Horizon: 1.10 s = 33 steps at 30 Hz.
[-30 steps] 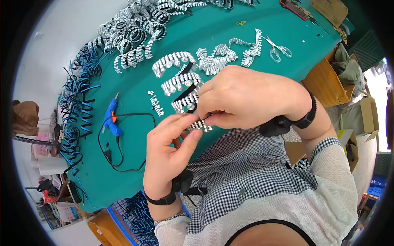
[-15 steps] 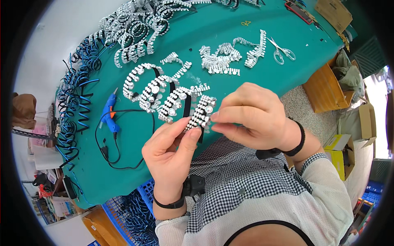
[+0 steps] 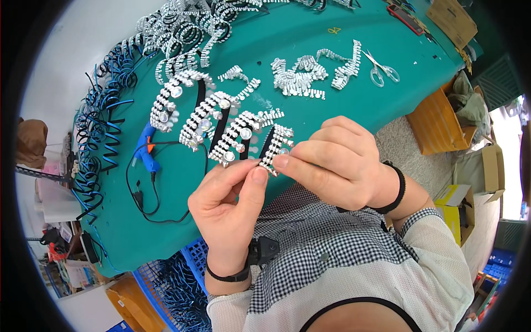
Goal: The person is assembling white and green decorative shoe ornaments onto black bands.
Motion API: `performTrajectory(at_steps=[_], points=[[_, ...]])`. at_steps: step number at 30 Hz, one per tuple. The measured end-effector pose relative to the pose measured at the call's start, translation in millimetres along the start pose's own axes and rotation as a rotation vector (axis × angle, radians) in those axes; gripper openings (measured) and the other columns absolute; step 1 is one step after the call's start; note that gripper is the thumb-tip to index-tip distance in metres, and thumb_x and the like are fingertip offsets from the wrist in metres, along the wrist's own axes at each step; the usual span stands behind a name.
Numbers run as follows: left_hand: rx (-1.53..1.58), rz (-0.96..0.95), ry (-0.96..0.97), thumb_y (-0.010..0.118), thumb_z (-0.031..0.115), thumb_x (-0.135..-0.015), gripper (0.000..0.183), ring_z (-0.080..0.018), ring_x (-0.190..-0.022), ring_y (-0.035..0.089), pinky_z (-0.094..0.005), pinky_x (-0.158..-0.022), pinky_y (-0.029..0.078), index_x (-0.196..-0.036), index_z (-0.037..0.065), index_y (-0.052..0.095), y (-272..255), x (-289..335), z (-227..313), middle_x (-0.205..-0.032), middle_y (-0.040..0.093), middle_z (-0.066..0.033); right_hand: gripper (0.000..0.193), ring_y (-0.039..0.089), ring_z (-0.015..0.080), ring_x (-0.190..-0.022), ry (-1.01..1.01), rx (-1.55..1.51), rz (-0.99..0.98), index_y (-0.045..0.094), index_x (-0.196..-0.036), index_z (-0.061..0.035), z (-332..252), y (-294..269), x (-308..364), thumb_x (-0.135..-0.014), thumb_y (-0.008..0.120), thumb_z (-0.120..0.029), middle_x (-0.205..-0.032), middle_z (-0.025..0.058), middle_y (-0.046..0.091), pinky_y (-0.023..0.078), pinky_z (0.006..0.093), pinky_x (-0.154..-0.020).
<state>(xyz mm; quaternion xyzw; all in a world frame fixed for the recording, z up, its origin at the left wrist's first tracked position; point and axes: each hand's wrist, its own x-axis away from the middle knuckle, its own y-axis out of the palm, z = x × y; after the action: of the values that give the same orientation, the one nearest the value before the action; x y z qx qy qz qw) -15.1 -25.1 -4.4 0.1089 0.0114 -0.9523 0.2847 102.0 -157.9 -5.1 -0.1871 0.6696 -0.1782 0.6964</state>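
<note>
Item: beaded spiral (image 3: 222, 123), black band with silver-white studs and round clear stones, wound in open loops. Location: near end raised between the two hands above the near edge of the worktop (image 3: 315, 113); remaining loops extend leftward over the green covering.

Surroundings of the spiral: a short loose length of silver-white trim (image 3: 243, 86) just beyond the loops; a blue glue gun (image 3: 147, 150) close on the left, its black cord looping toward the person; a pile of silver-white trim (image 3: 298, 76) farther off, with scissors (image 3: 379, 71) to its right. A stretch of green surface lies between the right hand and that pile. The worktop's right edge slants away beyond the right hand, speckled floor below.

Left hand (image 3: 224, 207): palm turned up, thumb and forefinger pinched on the spiral's near end. Right hand (image 3: 345, 166): knuckles up, fingers curled, thumb and forefinger drawn together at the band's right side; whether they grip a stone cannot be told. The hands are near each other, only the band end between them.

Far left of the worktop: heaped silver-white spirals (image 3: 180, 36); blue-black coils (image 3: 105, 119) along the edge.

Containers: blue basket (image 3: 194, 259) below the near edge, holding blue-black strips (image 3: 185, 293); cardboard box (image 3: 437, 130) at right, holding grey-green cloth (image 3: 467, 102).
</note>
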Motion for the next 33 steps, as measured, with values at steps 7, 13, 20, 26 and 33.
performTrajectory(at_steps=[7,13,20,26,33], points=[[-0.052,-0.001,0.063,0.065,-0.004,-0.073,0.015,-0.0078,-0.065,0.055,-0.0186,-0.058,0.046,-0.088,-0.004,0.064,3,-1,0,-0.073,0.056,-0.0047,0.023,0.054,0.0175,-0.057,0.268,-0.228,0.08,0.063,-0.081,-0.002,-7,5,1,-0.058,0.07,-0.003,-0.072,0.0054,0.057,0.041,0.0267,-0.048],[-0.031,0.013,0.058,0.065,-0.003,-0.073,0.014,-0.0081,-0.065,0.055,-0.0192,-0.059,0.047,-0.087,-0.004,0.064,5,-1,0,-0.073,0.056,-0.0052,0.025,0.053,0.017,-0.059,0.378,-0.326,0.169,0.062,-0.09,-0.0019,-16,15,9,-0.067,0.068,0.004,-0.077,0.0075,0.058,0.04,0.0269,-0.051],[-0.131,0.043,0.152,0.066,-0.004,-0.072,0.013,-0.0087,-0.063,0.055,-0.0193,-0.055,0.044,-0.085,-0.003,0.064,8,2,-1,-0.071,0.057,-0.0053,0.016,0.054,0.0141,-0.063,0.651,-0.565,0.269,0.061,-0.085,0.001,-28,19,8,-0.07,0.067,0.002,-0.078,0.0085,0.059,0.043,0.0249,-0.057],[-0.15,0.06,0.159,0.066,-0.005,-0.071,0.013,-0.0083,-0.061,0.054,-0.019,-0.054,0.043,-0.083,-0.003,0.064,8,1,-4,-0.07,0.058,-0.0052,0.012,0.054,0.0107,-0.076,0.962,-1.082,0.392,0.06,-0.09,0.0036,-30,18,6,-0.078,0.06,0.003,-0.086,0.0088,0.059,0.042,0.0221,-0.066],[-0.062,0.096,0.138,0.066,-0.005,-0.071,0.012,-0.0065,-0.061,0.052,-0.0179,-0.054,0.042,-0.083,-0.003,0.063,12,2,-1,-0.07,0.057,-0.0042,0.021,0.052,0.0145,-0.066,0.598,-0.601,0.297,0.063,-0.089,-0.0025,-25,22,11,-0.07,0.067,0.002,-0.08,0.0066,0.06,0.038,0.0251,-0.061]])
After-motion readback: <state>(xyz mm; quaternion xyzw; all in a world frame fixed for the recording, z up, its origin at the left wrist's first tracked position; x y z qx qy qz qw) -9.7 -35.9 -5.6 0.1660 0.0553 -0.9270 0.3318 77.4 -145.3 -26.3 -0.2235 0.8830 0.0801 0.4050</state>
